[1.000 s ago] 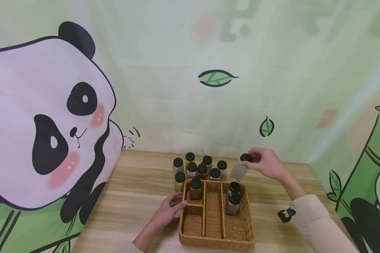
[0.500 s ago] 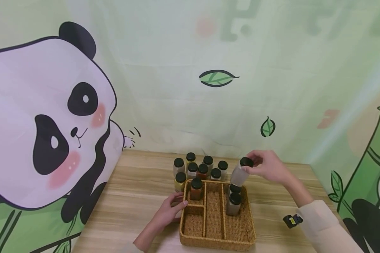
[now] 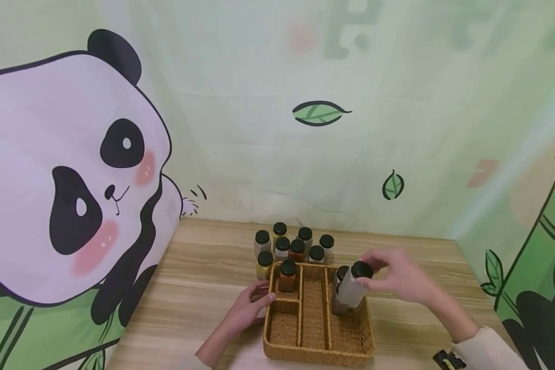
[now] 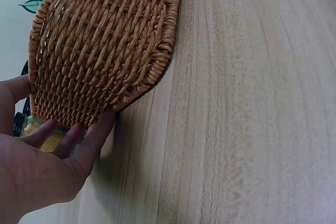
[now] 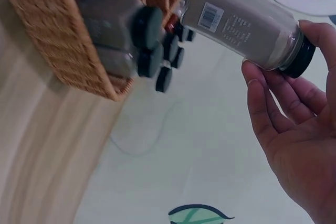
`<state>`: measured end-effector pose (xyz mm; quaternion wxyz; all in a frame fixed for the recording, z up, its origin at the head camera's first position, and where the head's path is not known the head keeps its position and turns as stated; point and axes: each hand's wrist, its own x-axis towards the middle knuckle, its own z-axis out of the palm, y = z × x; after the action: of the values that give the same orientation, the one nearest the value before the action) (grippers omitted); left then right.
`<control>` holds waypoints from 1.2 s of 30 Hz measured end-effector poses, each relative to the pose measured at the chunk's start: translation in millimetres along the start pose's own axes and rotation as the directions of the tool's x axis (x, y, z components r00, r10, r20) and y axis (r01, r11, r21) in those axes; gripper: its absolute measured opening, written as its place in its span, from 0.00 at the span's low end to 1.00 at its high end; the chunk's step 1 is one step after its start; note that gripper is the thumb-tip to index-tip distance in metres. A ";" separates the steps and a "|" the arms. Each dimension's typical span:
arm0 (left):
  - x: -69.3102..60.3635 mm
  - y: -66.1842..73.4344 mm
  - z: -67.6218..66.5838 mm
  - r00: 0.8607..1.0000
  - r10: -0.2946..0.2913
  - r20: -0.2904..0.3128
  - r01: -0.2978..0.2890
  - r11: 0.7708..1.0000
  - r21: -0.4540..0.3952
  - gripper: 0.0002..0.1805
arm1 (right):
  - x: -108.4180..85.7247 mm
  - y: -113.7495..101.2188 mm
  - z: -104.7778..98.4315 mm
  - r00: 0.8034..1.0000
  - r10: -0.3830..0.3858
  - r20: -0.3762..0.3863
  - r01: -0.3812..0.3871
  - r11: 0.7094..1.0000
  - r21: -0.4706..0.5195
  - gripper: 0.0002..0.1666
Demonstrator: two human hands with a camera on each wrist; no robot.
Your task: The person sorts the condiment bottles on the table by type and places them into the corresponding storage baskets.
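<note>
My right hand [image 3: 400, 277] holds a spice jar [image 3: 351, 290] by its black lid, tilted above the right compartment of the wicker basket [image 3: 313, 329]. In the right wrist view, the glass jar [image 5: 239, 22] shows greyish powder and a barcode label; fingers and thumb pinch it near the lid. Two similar jars [image 5: 107, 32] stand in that compartment, partly hidden by the held one in the head view. A jar with reddish contents [image 3: 288, 276] stands in the upper left compartment. My left hand [image 4: 47, 174] grips the basket's left side, its thumb at the rim and fingertips low on the wall.
Several black-lidded spice jars [image 3: 297, 248] cluster on the wooden table [image 3: 203, 267] behind the basket. A yellow-filled jar [image 3: 264, 265] stands close to its back left corner. Behind the table hangs a panda-printed cloth [image 3: 259, 154].
My right hand has brought the jar down and toward me, from behind the basket to over its right compartment. The left hand keeps its place on the basket.
</note>
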<state>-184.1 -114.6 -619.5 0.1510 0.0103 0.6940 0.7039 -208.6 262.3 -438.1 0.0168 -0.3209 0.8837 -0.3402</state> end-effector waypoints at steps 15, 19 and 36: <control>1.6 -2.5 -1.1 1.000 0.012 0.002 -0.012 0.999 0.033 0.34 | -29.0 30.7 64.5 1.000 -0.011 0.009 0.010 1.000 0.022 0.20; 1.3 -1.4 -0.2 1.000 0.004 0.002 -0.004 1.000 0.024 0.34 | -30.4 33.1 71.3 1.000 -0.011 0.014 0.011 1.000 -0.005 0.19; 1.2 -1.2 0.3 1.000 0.003 -0.003 -0.003 1.000 0.013 0.34 | -39.3 46.1 98.8 0.999 0.042 -0.013 -0.043 0.996 -0.074 0.22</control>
<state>-185.0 -114.0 -620.9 0.1489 0.0114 0.6989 0.6995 -178.5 252.6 -549.6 0.0072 -0.3007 0.9025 -0.3082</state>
